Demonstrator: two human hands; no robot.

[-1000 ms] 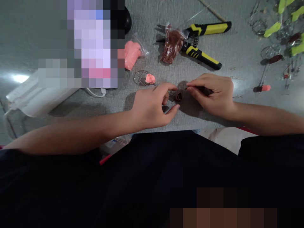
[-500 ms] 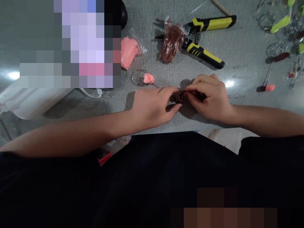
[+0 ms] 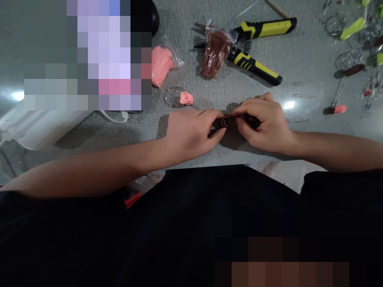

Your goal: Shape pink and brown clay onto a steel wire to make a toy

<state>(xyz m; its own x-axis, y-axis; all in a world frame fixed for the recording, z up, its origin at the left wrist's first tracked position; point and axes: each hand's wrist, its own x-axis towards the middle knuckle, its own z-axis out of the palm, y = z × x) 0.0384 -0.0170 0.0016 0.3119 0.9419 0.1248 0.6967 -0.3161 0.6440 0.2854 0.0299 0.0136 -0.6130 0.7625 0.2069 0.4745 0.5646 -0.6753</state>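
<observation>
Between the thumb and forefinger of my left hand (image 3: 196, 129) sits a small dark brown clay rose (image 3: 224, 122), its rolled layers facing up. My right hand (image 3: 261, 121) is at its right side, forefinger reaching to the rose's edge and thumb slightly apart from it. Whether a bit of clay is in the right fingers is too dark to make out. Just above my left hand, a pink clay rose (image 3: 186, 98) lies by a coil of thin wire (image 3: 173, 97).
Yellow-and-black pruning shears (image 3: 257, 69) lie behind my hands, under a bag of brown clay (image 3: 216, 52). A bag of pink clay (image 3: 161, 65) is left of it. Wire pieces with a green clay part (image 3: 353, 28), a brown piece (image 3: 354, 70) and a pink piece (image 3: 340, 109) lie to the right.
My right thumb has come away slightly from the forefinger and the rose. The brown rose shows more of its spiral top, still in my left fingers.
</observation>
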